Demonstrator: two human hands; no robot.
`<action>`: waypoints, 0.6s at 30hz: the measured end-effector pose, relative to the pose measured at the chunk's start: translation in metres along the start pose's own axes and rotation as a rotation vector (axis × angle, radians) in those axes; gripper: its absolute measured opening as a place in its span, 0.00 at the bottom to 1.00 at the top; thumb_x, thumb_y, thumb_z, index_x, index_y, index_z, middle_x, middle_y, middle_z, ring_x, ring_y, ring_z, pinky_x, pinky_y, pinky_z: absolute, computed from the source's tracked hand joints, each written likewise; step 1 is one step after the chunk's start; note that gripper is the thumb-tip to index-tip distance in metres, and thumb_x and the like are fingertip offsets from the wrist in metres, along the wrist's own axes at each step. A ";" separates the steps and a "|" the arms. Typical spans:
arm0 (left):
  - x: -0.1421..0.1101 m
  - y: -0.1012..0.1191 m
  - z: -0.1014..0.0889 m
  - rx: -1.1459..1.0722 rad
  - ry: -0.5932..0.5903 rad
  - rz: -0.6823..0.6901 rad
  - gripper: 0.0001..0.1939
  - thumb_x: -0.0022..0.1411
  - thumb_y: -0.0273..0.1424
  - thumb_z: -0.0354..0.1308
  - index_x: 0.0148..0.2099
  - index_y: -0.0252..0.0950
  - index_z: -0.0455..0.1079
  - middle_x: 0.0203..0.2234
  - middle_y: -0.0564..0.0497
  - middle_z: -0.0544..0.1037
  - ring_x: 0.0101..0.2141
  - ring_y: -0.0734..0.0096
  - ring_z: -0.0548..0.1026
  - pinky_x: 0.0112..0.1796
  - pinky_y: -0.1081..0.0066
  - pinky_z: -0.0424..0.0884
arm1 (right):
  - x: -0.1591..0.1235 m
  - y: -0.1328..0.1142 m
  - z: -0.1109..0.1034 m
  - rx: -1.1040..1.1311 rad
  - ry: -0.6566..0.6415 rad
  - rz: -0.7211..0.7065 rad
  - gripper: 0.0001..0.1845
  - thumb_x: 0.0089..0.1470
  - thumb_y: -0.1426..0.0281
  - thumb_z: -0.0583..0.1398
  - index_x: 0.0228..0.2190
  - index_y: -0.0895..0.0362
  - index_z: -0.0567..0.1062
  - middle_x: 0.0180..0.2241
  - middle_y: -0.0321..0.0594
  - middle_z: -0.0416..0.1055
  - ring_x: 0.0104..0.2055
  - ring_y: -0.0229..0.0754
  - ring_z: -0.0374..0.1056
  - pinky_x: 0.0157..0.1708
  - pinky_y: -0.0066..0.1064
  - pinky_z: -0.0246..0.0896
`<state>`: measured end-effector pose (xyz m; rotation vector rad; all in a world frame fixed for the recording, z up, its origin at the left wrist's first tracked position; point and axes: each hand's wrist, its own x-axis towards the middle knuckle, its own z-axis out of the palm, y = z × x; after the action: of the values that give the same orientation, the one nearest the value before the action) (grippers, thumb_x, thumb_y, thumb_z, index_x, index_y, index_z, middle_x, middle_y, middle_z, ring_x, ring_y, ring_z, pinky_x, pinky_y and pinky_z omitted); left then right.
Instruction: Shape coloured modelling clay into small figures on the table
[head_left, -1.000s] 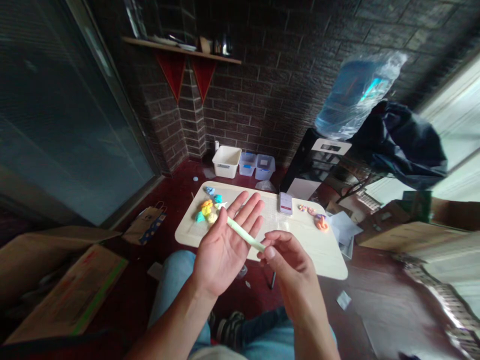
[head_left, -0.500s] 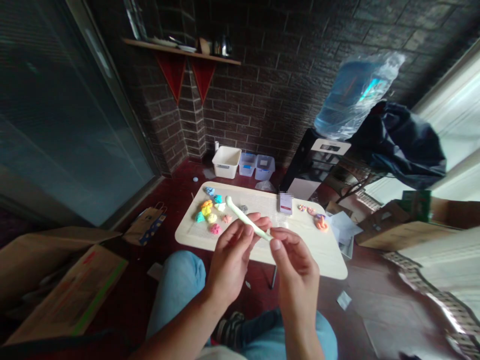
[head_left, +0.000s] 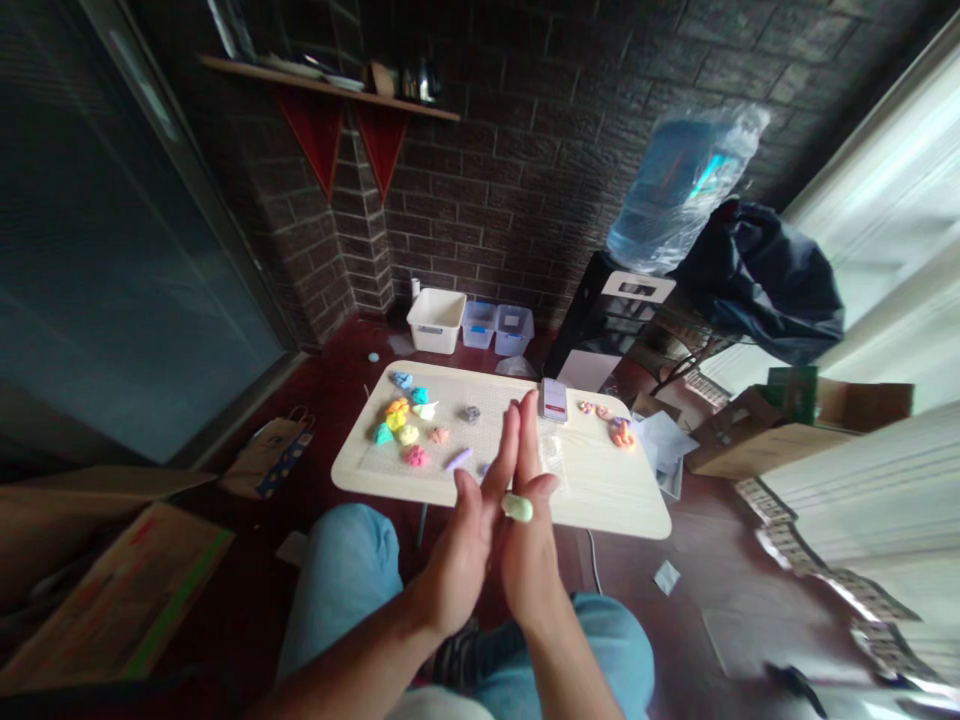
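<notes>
My left hand (head_left: 463,545) and my right hand (head_left: 529,565) are pressed palm to palm above the near edge of the table, fingers stretched forward. Between the palms is a pale green piece of modelling clay (head_left: 517,507); its rounded end sticks out by my right thumb, and the rest is hidden. Beyond my hands on the table (head_left: 600,490) lie several clay lumps, among them a pink lump (head_left: 416,456), an orange lump (head_left: 396,408) and a grey lump (head_left: 471,413). A purple clay strip (head_left: 459,459) lies just left of my fingers.
A phone (head_left: 554,400) lies at the table's far side, with an orange and purple clay piece (head_left: 622,433) to its right. White and clear bins (head_left: 436,320) stand by the wall. A water dispenser (head_left: 600,320) is behind the table; cardboard boxes (head_left: 112,590) flank it.
The pale green clay was a long roll held in the fingertips of both hands. Now the palms are together around it, with only an end showing. The view has shifted slightly right.
</notes>
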<state>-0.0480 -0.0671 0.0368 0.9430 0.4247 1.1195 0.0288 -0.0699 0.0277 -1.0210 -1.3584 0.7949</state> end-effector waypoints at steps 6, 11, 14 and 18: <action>0.018 0.013 0.006 0.001 0.104 0.057 0.36 0.66 0.57 0.23 0.70 0.56 0.47 0.70 0.66 0.49 0.70 0.66 0.30 0.67 0.57 0.31 | -0.015 -0.007 0.015 -0.013 0.005 0.061 0.34 0.65 0.47 0.35 0.68 0.43 0.39 0.72 0.29 0.31 0.73 0.47 0.26 0.70 0.56 0.30; -0.003 -0.006 0.016 0.043 -0.071 -0.003 0.37 0.64 0.60 0.33 0.70 0.54 0.50 0.71 0.61 0.49 0.70 0.62 0.31 0.67 0.57 0.31 | 0.005 -0.016 -0.003 -0.013 0.151 0.100 0.32 0.65 0.53 0.26 0.67 0.39 0.38 0.71 0.26 0.32 0.73 0.50 0.27 0.64 0.62 0.29; 0.001 0.002 0.011 0.016 -0.020 0.043 0.37 0.64 0.60 0.30 0.69 0.56 0.52 0.70 0.63 0.50 0.70 0.62 0.32 0.67 0.57 0.30 | -0.009 -0.018 0.000 -0.021 0.046 0.074 0.32 0.65 0.49 0.34 0.67 0.38 0.40 0.72 0.26 0.35 0.73 0.50 0.31 0.67 0.59 0.34; 0.024 0.025 0.003 0.032 0.076 0.123 0.37 0.64 0.60 0.27 0.67 0.57 0.58 0.69 0.65 0.53 0.70 0.62 0.34 0.68 0.61 0.32 | -0.030 -0.013 0.013 -0.002 -0.062 0.027 0.39 0.61 0.43 0.44 0.68 0.43 0.44 0.72 0.31 0.37 0.73 0.54 0.34 0.69 0.55 0.38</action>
<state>-0.0509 -0.0437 0.0626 0.9668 0.4519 1.2661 0.0122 -0.1010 0.0269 -1.0254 -1.4013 0.8516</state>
